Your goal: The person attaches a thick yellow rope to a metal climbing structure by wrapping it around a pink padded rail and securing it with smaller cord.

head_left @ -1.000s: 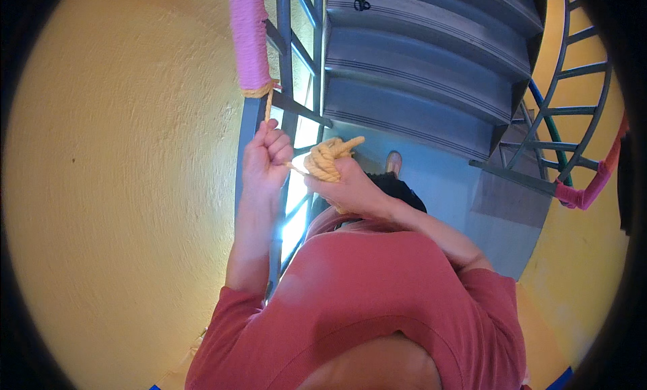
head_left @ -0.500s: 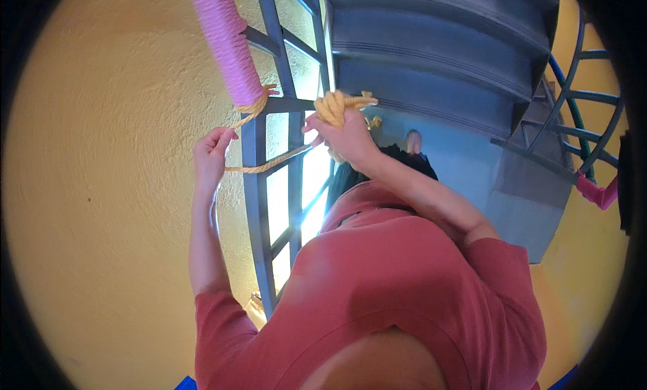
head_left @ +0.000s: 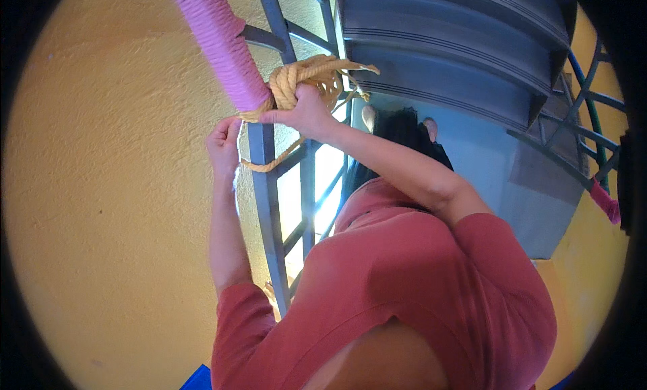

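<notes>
A bundle of yellow rope is gripped in my right hand, its frayed ends pointing right. The thumb of that hand reaches across to the grey metal railing post. On the wall side of the post, my left hand is closed with its fingertips beside a strand of the rope; the exact grip is partly hidden. A slack loop of the rope hangs round the post below my hands. Just above, a few yellow turns circle the handrail where its pink cord wrapping ends.
A rough yellow wall stands close on the left. Grey stairs rise ahead, above a grey landing where feet show. At the right is another railing with a pink-wrapped end.
My right hand has carried the rope bundle left, up against the railing post. My left hand has shifted slightly right, towards the post, and the rope loop has slackened.
</notes>
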`<state>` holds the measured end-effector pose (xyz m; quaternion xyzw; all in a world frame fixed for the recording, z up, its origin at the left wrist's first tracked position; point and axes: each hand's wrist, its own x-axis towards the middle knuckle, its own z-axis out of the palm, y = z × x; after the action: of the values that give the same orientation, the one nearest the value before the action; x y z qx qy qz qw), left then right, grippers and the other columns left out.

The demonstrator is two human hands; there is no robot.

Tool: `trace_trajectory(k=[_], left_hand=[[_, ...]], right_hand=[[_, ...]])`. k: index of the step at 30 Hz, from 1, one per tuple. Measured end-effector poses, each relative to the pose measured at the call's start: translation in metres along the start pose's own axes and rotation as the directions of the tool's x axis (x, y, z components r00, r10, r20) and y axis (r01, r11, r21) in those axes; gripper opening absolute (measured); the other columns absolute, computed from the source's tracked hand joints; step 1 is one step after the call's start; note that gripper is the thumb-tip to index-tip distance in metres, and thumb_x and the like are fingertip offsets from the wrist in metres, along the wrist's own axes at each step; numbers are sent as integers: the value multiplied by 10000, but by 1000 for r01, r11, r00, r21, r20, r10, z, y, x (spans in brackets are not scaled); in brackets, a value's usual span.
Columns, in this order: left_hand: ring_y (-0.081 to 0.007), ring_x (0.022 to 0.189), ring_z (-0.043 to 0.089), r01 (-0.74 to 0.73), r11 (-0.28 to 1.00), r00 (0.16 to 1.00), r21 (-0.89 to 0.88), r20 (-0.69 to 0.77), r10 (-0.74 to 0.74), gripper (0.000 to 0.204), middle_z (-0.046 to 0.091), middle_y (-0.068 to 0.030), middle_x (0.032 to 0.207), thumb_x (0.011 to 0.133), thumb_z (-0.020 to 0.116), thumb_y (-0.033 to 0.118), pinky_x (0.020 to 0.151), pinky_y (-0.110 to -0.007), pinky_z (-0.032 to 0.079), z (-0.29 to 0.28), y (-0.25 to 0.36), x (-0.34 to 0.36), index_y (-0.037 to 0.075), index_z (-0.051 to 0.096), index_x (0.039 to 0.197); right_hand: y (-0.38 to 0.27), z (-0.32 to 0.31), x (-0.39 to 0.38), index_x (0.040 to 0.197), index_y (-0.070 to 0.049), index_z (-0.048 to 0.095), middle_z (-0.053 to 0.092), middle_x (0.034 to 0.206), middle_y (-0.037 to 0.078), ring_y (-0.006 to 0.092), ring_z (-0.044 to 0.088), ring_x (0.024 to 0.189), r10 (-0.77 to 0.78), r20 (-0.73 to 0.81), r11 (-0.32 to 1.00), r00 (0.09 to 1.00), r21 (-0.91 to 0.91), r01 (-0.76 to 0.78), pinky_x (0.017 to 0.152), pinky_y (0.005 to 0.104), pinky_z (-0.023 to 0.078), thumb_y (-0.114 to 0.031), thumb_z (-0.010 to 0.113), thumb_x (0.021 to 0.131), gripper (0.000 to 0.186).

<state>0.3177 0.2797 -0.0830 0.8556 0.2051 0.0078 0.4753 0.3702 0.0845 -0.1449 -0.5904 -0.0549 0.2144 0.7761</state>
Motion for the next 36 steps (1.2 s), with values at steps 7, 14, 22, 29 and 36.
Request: trace_trajectory(k=[7, 14, 22, 29, 36], left_hand=[[-81, 731, 593, 65, 973, 998, -220, 26, -61, 163, 667, -42, 846, 798, 682, 4, 666, -207, 467, -3, -13, -6, -14, 675, 959], [-97, 709, 596, 49, 983, 996, -179, -60, -61, 209, 663, -71, 799, 698, 686, -101, 651, -205, 466, 11, 1, -6, -40, 673, 897], [-74, 692, 570, 113, 926, 992, -361, -6, -123, 124, 652, -54, 791, 781, 690, -2, 610, -196, 442, 12, -16, -12, -30, 666, 899], [-66, 660, 546, 101, 948, 992, -301, -46, -121, 271, 635, -22, 792, 870, 641, 121, 590, -201, 434, 25, 8, -9, -15, 629, 1105], [-6, 494, 358, 230, 899, 969, -373, -1, -248, 251, 502, 81, 630, 849, 672, 202, 404, -176, 244, 11, 2, -8, 29, 651, 1029]], right_hand=[[28, 26, -1, 934, 23, 607, 639, 821, 62, 155, 620, 761, -78, -31, 989, 996, -128, 73, 685, 299, 487, -347, 820, 676, 499], [45, 33, -5, 1021, 4, 591, 625, 884, 88, 251, 619, 825, -545, -137, 773, 827, -463, 433, 749, 347, 479, -484, 760, 681, 619], [38, 35, -14, 992, -1, 599, 608, 899, 87, 245, 592, 802, -408, -104, 886, 907, -283, 366, 748, 340, 461, -484, 747, 688, 590], [36, 26, -2, 954, 12, 599, 605, 816, 18, 100, 565, 738, -192, -113, 980, 975, 25, 196, 650, 259, 466, -304, 791, 729, 433], [30, 45, -12, 915, 25, 627, 654, 814, 54, 108, 606, 743, -135, -249, 979, 959, 113, 167, 649, 263, 477, -341, 811, 697, 464]])
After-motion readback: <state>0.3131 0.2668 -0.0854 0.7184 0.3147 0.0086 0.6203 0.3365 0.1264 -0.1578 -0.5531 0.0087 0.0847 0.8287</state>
